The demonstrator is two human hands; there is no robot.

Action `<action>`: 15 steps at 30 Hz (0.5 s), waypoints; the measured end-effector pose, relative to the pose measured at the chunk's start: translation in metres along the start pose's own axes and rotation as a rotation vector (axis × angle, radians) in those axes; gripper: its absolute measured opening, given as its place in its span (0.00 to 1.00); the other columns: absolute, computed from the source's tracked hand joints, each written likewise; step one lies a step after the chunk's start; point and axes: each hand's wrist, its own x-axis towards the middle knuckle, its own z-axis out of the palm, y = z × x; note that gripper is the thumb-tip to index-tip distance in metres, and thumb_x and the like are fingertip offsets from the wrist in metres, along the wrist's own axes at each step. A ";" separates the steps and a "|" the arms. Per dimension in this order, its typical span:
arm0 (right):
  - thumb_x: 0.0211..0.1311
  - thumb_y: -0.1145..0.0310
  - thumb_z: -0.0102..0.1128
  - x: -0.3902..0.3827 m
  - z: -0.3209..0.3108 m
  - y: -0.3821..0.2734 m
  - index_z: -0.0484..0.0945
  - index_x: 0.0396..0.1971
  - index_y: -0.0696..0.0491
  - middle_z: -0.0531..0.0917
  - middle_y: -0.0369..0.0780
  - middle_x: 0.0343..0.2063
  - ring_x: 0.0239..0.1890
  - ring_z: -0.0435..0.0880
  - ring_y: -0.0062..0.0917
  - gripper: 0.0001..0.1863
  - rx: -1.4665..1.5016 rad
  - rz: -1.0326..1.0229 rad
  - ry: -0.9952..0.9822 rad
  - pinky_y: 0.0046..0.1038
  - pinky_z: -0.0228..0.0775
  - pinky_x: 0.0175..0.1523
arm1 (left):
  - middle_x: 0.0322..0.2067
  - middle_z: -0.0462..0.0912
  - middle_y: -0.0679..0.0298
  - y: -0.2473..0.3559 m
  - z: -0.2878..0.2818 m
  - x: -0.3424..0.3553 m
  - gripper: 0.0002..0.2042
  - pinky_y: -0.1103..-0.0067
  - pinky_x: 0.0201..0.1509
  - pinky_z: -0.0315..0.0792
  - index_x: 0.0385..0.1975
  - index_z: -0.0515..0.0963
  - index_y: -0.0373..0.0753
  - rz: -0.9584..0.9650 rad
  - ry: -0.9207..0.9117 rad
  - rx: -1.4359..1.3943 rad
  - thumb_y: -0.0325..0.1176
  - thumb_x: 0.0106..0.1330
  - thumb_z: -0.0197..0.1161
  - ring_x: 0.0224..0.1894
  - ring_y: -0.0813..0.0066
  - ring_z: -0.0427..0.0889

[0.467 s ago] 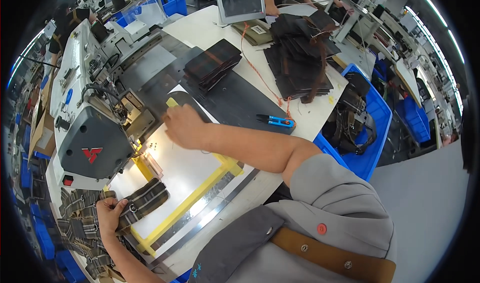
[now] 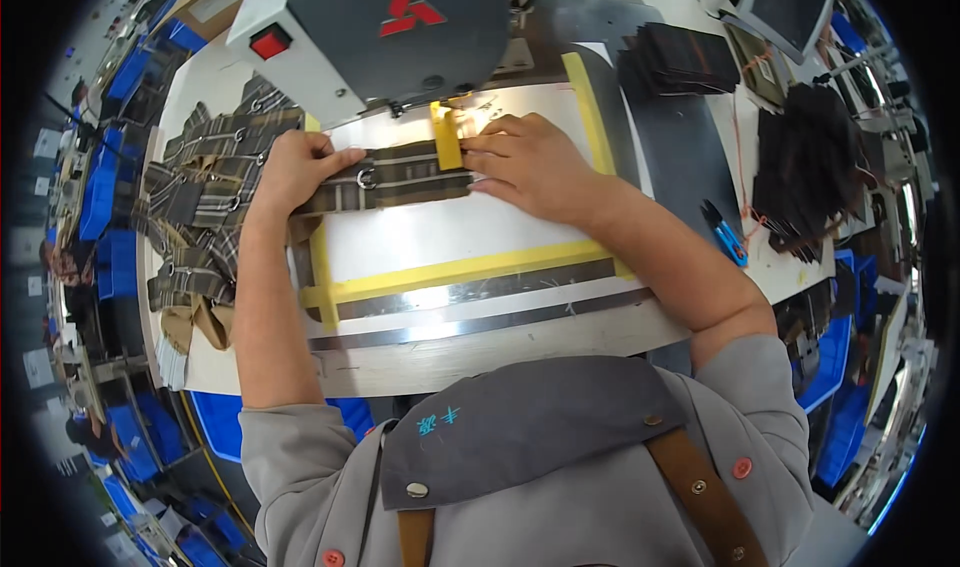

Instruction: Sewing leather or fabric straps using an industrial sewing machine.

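The step in hand looks like placing a plaid strap (image 2: pixel 410 184) beneath the head of a grey sewing machine (image 2: pixel 400 29). The strap lies flat and runs sideways on a white sheet (image 2: pixel 440 232) framed with yellow tape (image 2: pixel 470 272); its right end is at a narrow yellow piece (image 2: pixel 447 139), which crosses over it near the lit area under the machine.

The left hand (image 2: pixel 290 174) has the strap in a closed pinch near its left part, the thumb laid along the top and the other fingers curled and mostly out of sight. A metal ring (image 2: pixel 366 178) sits on the strap just beyond that thumb. The right hand (image 2: pixel 535 167) has its fingers bent and together, the tips at the strap's right end and against the yellow piece; whether they pinch the cloth or only press it, I cannot tell.

To my eye, the next move calls for small, even adjustments with both hands: the strap square to the yellow piece, the cloth smooth, the ring kept away from the machine. The right fingers are close under the head, so they need care.

To the left lies a heap of plaid straps (image 2: pixel 200 187); to the right, 1 pair of blue snips (image 2: pixel 728 239).
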 end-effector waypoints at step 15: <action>0.62 0.56 0.69 0.000 0.008 0.000 0.87 0.47 0.46 0.87 0.27 0.49 0.52 0.79 0.24 0.16 -0.160 0.057 0.080 0.32 0.69 0.54 | 0.11 0.74 0.67 0.000 0.008 0.011 0.20 0.75 0.25 0.65 0.16 0.82 0.35 0.105 0.075 -0.022 0.44 0.56 0.82 0.16 0.78 0.67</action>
